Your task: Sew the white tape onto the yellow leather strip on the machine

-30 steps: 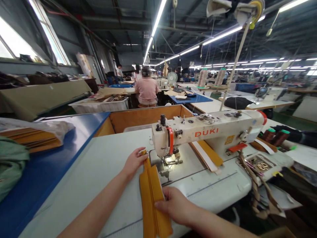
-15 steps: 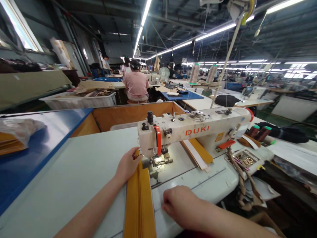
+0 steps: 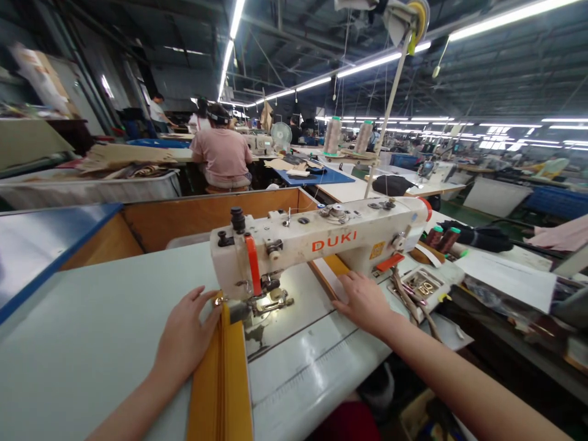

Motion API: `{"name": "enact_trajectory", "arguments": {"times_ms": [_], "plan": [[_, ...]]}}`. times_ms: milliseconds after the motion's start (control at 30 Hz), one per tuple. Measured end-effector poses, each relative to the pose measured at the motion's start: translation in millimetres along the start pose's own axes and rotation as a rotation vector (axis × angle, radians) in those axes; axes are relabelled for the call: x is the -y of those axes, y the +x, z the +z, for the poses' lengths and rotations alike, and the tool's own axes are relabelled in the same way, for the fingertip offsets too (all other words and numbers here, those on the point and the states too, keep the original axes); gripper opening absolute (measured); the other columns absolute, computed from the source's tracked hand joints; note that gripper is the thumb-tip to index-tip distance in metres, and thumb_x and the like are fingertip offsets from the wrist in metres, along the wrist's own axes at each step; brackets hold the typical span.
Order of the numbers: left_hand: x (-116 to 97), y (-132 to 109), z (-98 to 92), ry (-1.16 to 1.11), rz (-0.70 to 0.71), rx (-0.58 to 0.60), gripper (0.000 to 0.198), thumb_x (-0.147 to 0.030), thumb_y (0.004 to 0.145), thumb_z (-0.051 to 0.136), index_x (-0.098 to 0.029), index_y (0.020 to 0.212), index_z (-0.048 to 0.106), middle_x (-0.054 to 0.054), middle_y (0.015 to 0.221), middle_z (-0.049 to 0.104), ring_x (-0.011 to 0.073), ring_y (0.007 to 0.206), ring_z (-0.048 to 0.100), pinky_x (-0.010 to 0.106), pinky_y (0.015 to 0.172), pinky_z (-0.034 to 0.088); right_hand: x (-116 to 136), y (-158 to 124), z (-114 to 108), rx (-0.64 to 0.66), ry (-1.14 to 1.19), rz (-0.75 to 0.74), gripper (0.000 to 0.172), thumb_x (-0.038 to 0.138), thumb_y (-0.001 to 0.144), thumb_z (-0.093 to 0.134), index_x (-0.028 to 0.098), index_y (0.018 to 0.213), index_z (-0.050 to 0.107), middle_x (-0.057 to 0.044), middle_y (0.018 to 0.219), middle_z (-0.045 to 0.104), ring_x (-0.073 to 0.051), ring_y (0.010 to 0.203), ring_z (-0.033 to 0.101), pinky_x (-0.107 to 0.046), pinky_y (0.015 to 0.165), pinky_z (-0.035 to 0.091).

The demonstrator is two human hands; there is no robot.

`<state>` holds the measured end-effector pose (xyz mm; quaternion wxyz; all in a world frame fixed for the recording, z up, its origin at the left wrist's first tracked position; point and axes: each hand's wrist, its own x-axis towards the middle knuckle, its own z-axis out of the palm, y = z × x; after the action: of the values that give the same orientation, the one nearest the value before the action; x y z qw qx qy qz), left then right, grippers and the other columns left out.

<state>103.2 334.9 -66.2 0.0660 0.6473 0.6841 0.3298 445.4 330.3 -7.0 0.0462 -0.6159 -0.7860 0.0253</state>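
Observation:
A white DUKI sewing machine (image 3: 321, 242) stands on the pale table (image 3: 92, 331). A long mustard-yellow strip (image 3: 223, 380) runs from the table's near edge up to the machine's presser foot (image 3: 266, 302). My left hand (image 3: 184, 334) lies flat on the strip's left side just before the foot, fingers stretched out. My right hand (image 3: 362, 300) reaches under the machine's arm, fingers resting on a white and yellow strip (image 3: 333, 272) lying there; whether it grips the strip I cannot tell.
Thread spools (image 3: 441, 237) and a small tray of clips (image 3: 422, 285) sit right of the machine. A wooden bin (image 3: 184, 217) stands behind the table. A person in a pink shirt (image 3: 223, 156) sits at a station further back. Thread cones (image 3: 333, 136) stand beyond.
My right hand has left the yellow strip at the near edge and moved up and right to the strips under the machine's arm. The camera view swung right. My left hand stayed on the strip.

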Motion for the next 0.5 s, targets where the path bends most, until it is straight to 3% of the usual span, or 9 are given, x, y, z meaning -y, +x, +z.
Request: {"name": "enact_trajectory", "arguments": {"times_ms": [167,367,500], "plan": [[-2.2,-24.7,-16.4,0.032,-0.006,0.020,0.044,-0.051,0.075,0.040,-0.020,0.094,0.064,0.018,0.127,0.060,0.0364,0.118,0.055,0.054,0.106,0.035,6.5,3.5,2.9,-0.004,-0.023,0.045,0.023,0.025,0.085,0.060,0.012,0.103,0.060,-0.015,0.104,0.064,-0.029,0.101,0.057,-0.035,0.084,0.041],[-0.2,-47.6,-30.4,0.014,-0.074,0.023,0.046,-0.053,0.072,0.041,-0.021,0.093,0.068,0.016,0.125,0.062,0.0348,0.116,0.057,0.049,0.107,0.036,9.5,4.6,3.4,-0.027,0.040,0.116,0.018,0.019,0.087,0.054,0.012,0.103,0.059,-0.014,0.101,0.067,-0.027,0.099,0.061,-0.033,0.081,0.043],[1.3,-57.2,-38.7,-0.033,-0.103,-0.009,0.042,-0.054,0.070,0.044,-0.026,0.090,0.067,0.013,0.124,0.063,0.0339,0.115,0.058,0.048,0.107,0.037,7.0,6.7,5.2,-0.054,0.125,0.186,0.015,0.024,0.094,0.052,0.013,0.100,0.061,-0.008,0.098,0.066,-0.021,0.093,0.062,-0.037,0.082,0.047]]}}
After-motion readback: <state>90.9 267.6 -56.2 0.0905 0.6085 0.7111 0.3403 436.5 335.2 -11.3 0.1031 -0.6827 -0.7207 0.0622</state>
